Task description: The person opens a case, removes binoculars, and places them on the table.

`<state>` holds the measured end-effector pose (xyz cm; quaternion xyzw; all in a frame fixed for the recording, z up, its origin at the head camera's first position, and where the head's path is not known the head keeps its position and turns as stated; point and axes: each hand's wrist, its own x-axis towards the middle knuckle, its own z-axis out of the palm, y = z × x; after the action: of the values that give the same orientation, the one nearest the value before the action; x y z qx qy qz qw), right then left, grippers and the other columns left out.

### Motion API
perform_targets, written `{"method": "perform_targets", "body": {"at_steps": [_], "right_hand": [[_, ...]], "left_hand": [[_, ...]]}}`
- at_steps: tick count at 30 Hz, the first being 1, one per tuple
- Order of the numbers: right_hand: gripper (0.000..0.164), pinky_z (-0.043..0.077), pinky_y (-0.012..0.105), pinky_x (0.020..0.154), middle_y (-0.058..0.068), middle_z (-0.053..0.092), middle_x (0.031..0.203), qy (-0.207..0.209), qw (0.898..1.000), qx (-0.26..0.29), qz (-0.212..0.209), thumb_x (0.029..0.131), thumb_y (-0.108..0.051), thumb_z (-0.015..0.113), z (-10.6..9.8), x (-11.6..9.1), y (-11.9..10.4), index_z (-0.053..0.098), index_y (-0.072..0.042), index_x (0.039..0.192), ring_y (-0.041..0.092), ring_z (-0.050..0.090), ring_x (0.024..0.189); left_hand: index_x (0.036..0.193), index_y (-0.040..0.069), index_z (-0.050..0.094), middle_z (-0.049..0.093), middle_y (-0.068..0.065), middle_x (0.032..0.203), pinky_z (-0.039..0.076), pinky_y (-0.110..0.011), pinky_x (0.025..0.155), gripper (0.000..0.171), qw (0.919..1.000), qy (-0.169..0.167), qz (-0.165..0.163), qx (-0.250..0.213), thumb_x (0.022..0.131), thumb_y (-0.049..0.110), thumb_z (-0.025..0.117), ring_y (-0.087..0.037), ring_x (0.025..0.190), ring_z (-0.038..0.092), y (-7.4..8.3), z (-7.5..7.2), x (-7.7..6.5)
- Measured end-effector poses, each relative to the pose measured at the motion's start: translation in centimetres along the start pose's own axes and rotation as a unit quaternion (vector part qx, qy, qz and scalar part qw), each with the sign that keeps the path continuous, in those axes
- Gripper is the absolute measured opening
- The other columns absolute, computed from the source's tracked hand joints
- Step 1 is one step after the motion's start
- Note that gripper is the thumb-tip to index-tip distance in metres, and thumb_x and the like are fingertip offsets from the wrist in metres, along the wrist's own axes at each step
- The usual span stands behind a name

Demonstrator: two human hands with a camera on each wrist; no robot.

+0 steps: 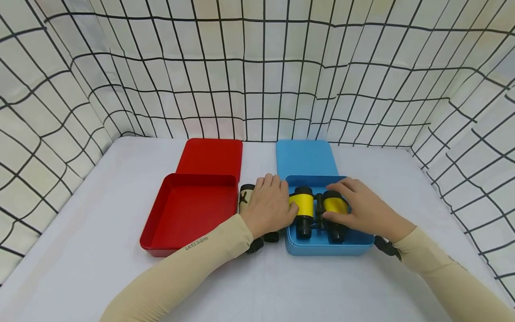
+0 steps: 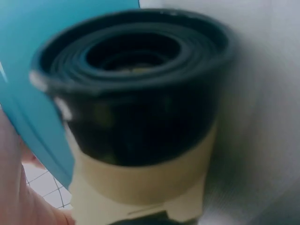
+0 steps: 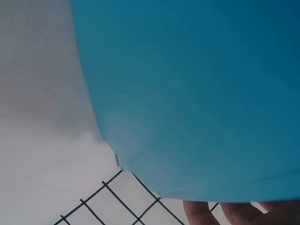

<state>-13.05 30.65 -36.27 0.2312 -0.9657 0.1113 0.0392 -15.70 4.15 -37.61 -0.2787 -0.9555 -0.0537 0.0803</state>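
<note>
A yellow and black pair of binoculars [image 1: 304,205] lies in the open blue box [image 1: 330,250]. My right hand [image 1: 362,205] grips its right barrel, thumb on the near side and fingers on the far side. Over the box's left edge rests my left hand [image 1: 270,203], its fingers extended forward and its thumb against the left yellow barrel. Beneath that hand, between the boxes, is a second pair of binoculars [image 1: 246,197], beige with dark markings and mostly hidden. Its black barrel end [image 2: 140,117] looms large in the left wrist view.
To the left stands an open red box [image 1: 185,214] with its lid [image 1: 211,156] folded back. The blue lid [image 1: 306,156] lies back likewise. A dark object [image 1: 387,246] shows under the right wrist. Black wire grid [image 1: 263,71] encloses the white table [image 1: 100,250] at the back and sides.
</note>
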Motion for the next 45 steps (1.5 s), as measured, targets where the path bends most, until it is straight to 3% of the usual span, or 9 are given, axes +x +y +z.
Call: {"method": "perform_targets", "body": {"at_steps": [8,12,24,30,45], "right_hand": [[0.085,0.055,0.055,0.099,0.013,0.062,0.135,-0.003,0.999,-0.038,-0.033,0.081,-0.069,0.076,0.5,0.1,-0.3,0.059,-0.011,0.142,0.033,0.061,0.117],[0.090,0.055,0.054,0.095,0.013,0.062,0.134,0.002,0.997,-0.057,-0.057,0.078,-0.072,0.076,0.7,0.2,-0.4,0.059,-0.011,0.142,0.033,0.060,0.116],[0.103,0.054,0.056,0.096,0.012,0.060,0.138,0.002,0.991,-0.110,-0.074,0.074,-0.085,0.067,1.5,0.0,-0.8,0.056,-0.012,0.145,0.033,0.054,0.124],[0.105,0.053,0.057,0.100,0.012,0.062,0.137,0.006,0.986,-0.139,-0.095,0.074,-0.085,0.068,1.6,0.4,-1.0,0.055,-0.010,0.146,0.034,0.055,0.125],[0.094,0.052,0.055,0.101,0.010,0.066,0.130,0.000,0.976,-0.178,-0.128,0.075,-0.073,0.074,1.4,1.0,-1.2,0.058,-0.009,0.142,0.032,0.060,0.121]], "left_hand": [[0.104,0.007,0.058,0.052,-0.007,0.095,0.039,-0.037,0.087,0.028,0.9993,-0.029,-0.003,0.025,0.099,0.034,0.051,-0.023,0.101,0.047,0.4,-0.1,0.2],[0.103,0.007,0.057,0.052,-0.007,0.094,0.039,-0.036,0.086,0.028,0.9992,-0.027,-0.002,0.029,0.099,0.034,0.051,-0.023,0.099,0.046,0.5,-0.1,0.1],[0.102,0.008,0.056,0.051,-0.007,0.092,0.037,-0.035,0.083,0.026,0.9991,-0.016,0.003,0.039,0.100,0.033,0.049,-0.023,0.097,0.047,0.7,-0.1,0.1],[0.102,0.008,0.056,0.052,-0.007,0.092,0.037,-0.035,0.082,0.027,0.9991,-0.014,0.003,0.041,0.100,0.034,0.049,-0.023,0.096,0.047,0.7,0.0,0.1],[0.100,0.009,0.056,0.051,-0.007,0.090,0.035,-0.034,0.079,0.025,0.9988,-0.005,0.002,0.048,0.100,0.033,0.049,-0.023,0.093,0.047,0.7,0.1,0.1]]}}
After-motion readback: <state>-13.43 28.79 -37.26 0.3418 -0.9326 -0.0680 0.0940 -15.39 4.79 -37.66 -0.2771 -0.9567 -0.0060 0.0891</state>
